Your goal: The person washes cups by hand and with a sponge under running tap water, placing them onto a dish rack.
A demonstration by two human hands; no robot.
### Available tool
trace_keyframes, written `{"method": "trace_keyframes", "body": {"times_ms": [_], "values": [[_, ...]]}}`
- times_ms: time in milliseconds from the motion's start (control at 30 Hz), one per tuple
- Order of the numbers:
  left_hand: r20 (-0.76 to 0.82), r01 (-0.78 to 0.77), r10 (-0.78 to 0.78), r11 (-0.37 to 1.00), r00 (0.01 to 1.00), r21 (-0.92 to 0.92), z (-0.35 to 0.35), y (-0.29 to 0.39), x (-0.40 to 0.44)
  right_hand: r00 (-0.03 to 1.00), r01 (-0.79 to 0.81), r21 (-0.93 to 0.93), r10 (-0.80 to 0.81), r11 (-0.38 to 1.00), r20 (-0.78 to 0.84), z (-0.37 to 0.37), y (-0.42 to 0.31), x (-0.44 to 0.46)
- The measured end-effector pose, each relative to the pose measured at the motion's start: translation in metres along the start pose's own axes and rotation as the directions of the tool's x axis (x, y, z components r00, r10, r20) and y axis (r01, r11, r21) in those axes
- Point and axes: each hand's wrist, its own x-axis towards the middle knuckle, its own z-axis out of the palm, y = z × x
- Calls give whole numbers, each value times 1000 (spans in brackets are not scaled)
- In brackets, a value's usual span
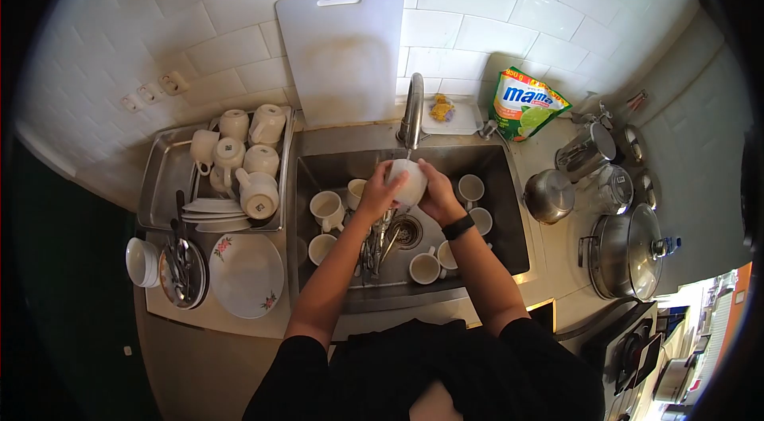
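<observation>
Under the faucet (415,107), a small white bowl (409,185) is held up over the sink (358,298). My left hand (379,195) grips its left side, fingers curled round the wall. On the other side my right hand (438,195) is closed on the rim and side of the same bowl. Below my hands, spoons and other cutlery (374,250) lie beside the drain (407,231). Several cream mugs stand in the sink on both sides, among them a mug (325,206) at left and a mug (426,268) at right.
A metal tray (167,170) at left holds upturned mugs and stacked saucers. Nearby are a floral plate (247,278), stacked bowls (141,263) and plates with cutlery. A cutting board (342,63) leans on the tiles. At right stand a detergent pouch (525,107) and pots (629,254).
</observation>
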Motion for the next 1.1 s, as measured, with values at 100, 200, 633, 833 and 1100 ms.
{"method": "trace_keyframes", "body": {"times_ms": [100,200,633,833,1100], "values": [[93,351,-344,934,934,-67,-9,12,6,986,156,-359,-126,920,107,-4,14,6],[27,119,-120,992,992,38,-1,0,5,991,119,-478,-137,870,-4,13,-7,-3],[123,366,-359,758,925,-540,2,-6,21,964,265,-409,-243,873,107,5,3,4],[295,493,-407,571,865,-657,4,-27,19,926,378,-603,-292,702,240,-9,7,14],[9,286,-407,626,913,-725,3,-24,2,996,-11,-543,59,840,71,17,-4,41]]}}
